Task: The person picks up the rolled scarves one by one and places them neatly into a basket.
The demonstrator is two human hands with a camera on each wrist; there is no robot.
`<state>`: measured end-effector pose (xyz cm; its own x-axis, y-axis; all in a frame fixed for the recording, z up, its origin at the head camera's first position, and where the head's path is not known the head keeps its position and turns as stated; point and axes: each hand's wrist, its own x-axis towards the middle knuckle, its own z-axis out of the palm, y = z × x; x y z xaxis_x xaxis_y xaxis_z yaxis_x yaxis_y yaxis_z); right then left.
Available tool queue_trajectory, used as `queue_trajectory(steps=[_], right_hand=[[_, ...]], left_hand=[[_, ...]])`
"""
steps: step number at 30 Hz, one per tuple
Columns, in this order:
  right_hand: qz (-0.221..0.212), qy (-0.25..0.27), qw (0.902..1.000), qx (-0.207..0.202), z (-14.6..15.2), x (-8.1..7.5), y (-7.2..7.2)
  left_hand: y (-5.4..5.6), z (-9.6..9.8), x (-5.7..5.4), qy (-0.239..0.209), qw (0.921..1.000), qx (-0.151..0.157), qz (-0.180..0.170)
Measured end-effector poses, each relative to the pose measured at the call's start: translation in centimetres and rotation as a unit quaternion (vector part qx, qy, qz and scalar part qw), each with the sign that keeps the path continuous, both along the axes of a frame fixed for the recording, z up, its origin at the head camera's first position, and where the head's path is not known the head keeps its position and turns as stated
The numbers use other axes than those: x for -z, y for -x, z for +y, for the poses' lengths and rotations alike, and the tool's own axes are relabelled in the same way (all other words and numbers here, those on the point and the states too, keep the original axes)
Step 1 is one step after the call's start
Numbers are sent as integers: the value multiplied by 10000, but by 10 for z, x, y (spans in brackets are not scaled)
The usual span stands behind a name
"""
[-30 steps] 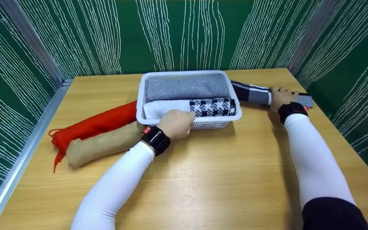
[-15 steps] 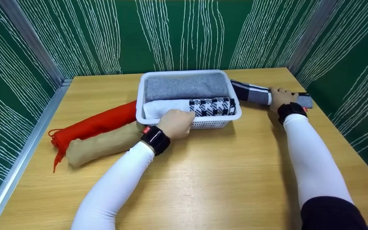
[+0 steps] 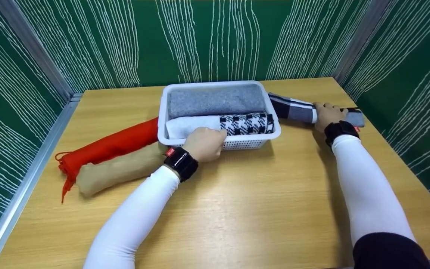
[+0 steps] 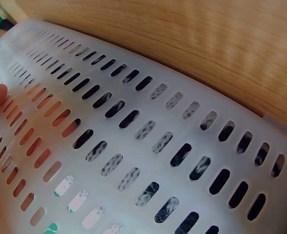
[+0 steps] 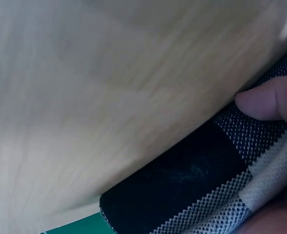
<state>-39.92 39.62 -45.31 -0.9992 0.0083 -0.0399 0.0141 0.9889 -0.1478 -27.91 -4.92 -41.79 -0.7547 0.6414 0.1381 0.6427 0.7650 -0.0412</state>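
Note:
My left hand (image 3: pixel 204 145) grips the front wall of a white plastic basket (image 3: pixel 246 145). The thumb presses on the slotted outside in the left wrist view, and skin tones show through the slots (image 4: pixel 41 158). Inside the basket lie a grey rolled scarf (image 3: pixel 215 101) at the back and a white and black houndstooth rolled scarf (image 3: pixel 246 124) at the front. At the right, my right hand (image 3: pixel 329 115) holds a rolled plaid scarf (image 3: pixel 300 111) in black, grey and white. Its thumb lies across the roll (image 5: pixel 192 170) in the right wrist view; the other fingers are mostly hidden.
A red fringed rolled scarf (image 3: pixel 112 144) and a beige roll (image 3: pixel 121 170) lie left of the basket, their right ends close to it. Green walls with white streaks (image 3: pixel 215 41) enclose the wooden table (image 3: pixel 252 209) at the back and sides.
Both hands keep their holds, and the basket and rolls stay in place. Only a slight shift of the head view shows.

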Motion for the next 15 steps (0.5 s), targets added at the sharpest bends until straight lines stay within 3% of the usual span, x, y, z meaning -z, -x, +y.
queue_trajectory(steps=[15], right_hand=[[310,20,9993,-212,3,6,-12]], left_hand=[[-1,0,0,12,9999,65,101]])
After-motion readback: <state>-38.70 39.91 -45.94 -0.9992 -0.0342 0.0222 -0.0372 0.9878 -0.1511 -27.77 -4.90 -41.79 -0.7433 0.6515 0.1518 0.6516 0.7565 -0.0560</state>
